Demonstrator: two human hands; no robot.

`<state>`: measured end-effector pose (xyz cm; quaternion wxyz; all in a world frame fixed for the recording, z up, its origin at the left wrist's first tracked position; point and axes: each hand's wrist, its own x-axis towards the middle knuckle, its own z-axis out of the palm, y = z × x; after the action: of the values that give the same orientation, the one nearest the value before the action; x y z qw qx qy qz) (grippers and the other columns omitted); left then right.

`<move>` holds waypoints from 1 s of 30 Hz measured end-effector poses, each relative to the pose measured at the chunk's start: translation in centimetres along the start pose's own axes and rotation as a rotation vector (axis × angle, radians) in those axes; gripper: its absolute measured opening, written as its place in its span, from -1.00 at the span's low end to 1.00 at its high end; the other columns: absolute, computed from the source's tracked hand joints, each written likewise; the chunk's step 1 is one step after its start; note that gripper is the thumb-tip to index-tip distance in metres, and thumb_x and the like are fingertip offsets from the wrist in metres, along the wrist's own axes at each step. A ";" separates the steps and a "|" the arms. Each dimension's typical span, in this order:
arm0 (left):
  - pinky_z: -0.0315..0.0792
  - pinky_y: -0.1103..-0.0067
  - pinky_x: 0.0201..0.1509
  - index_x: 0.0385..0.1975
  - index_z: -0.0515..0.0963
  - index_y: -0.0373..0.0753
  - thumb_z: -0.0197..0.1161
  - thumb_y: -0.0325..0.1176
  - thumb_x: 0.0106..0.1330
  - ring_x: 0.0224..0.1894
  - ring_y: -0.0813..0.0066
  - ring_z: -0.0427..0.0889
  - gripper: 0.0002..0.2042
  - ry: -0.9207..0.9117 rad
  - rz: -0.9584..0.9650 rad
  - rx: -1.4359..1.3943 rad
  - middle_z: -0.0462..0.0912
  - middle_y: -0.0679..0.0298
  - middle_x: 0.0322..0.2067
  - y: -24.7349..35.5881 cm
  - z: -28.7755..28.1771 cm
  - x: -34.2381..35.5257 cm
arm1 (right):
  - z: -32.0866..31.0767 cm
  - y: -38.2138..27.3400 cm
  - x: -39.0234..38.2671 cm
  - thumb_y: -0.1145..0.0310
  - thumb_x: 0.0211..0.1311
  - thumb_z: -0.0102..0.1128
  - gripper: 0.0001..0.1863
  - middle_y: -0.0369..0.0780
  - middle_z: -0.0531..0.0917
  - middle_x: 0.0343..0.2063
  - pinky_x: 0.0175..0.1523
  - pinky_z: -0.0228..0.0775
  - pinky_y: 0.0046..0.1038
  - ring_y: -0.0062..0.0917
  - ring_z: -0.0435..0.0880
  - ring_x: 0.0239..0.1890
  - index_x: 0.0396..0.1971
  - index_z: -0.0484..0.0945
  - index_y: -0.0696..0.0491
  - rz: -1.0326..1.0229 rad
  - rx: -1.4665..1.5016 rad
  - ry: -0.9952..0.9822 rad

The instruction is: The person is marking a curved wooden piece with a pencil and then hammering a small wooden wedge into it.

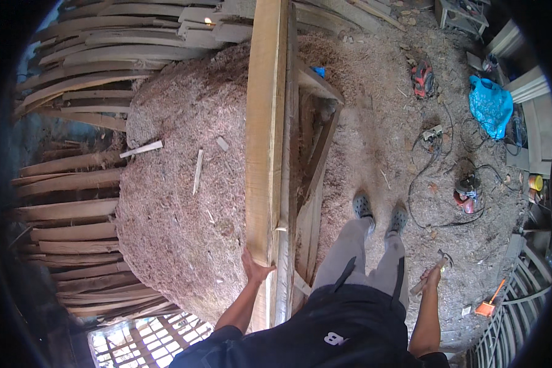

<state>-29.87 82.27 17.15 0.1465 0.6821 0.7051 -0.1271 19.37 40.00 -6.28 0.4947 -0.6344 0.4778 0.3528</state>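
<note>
A long, pale wooden plank [264,135] lies along the top of a wooden workbench [318,153], running away from me. My left hand [254,268] grips its near part, fingers at the left edge and thumb stretched across the face towards the right. Down at my right side, apart from the bench, my right hand [431,279] is closed round the wooden handle of a claw hammer [446,258]. The hammer's metal head points away from me.
Wood shavings [184,135] heap up left of the bench, with stacked curved timbers [73,211] beyond. On the right lie a red power tool [422,78], a black cable [411,199], another corded tool [466,195], a blue bag [490,107] and an orange dustpan-like tool [486,308].
</note>
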 end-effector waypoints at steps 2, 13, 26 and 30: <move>-0.01 0.13 0.62 0.58 -0.27 -0.30 0.82 -0.01 -0.45 0.54 -0.18 0.02 0.58 0.037 0.051 -0.005 0.03 -0.17 0.50 1.7 -0.3 0.7 | 0.6 0.8 0.7 -0.33 0.49 -0.12 -0.41 -0.31 0.30 -0.73 -0.64 0.22 -0.42 -0.50 0.30 -0.76 -0.51 0.26 -0.11 0.001 0.019 -0.056; 0.10 0.11 0.59 0.58 -0.20 -0.30 0.75 0.08 -0.31 0.54 -0.17 0.07 0.48 0.122 0.034 0.000 0.06 -0.19 0.49 7.8 -1.1 2.9 | 6.0 1.8 0.6 -0.17 0.59 -0.12 -0.54 -0.37 0.36 -0.59 -0.58 0.21 -0.53 -0.63 0.29 -0.68 -0.34 0.37 -0.08 0.077 -0.091 -0.374; 0.01 0.34 0.60 0.56 -0.07 -0.42 0.21 0.27 0.40 0.57 0.03 0.12 0.02 0.282 -0.490 -0.335 0.07 -0.23 0.53 -5.6 4.5 -16.7 | -14.5 2.3 25.0 -0.28 0.49 -0.05 -0.44 -0.38 0.39 -0.57 -0.52 0.22 -0.54 -0.63 0.33 -0.63 -0.08 0.44 -0.02 0.128 -0.513 -0.369; 0.36 0.32 0.42 0.48 0.23 -0.28 0.27 0.35 0.28 0.36 -0.03 0.49 -0.04 -0.227 -0.724 0.107 0.50 -0.16 0.28 -9.4 11.1 -33.4 | -24.1 0.5 30.7 -0.53 0.37 -0.16 -0.30 -0.42 0.25 -0.71 -0.65 0.17 -0.55 -0.66 0.24 -0.75 -0.10 0.37 -0.11 0.159 -0.606 -0.194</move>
<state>-37.98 46.87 19.42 0.1337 0.3773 0.8720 -0.2819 27.35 8.82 -28.36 0.2976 -0.6768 0.3500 0.5753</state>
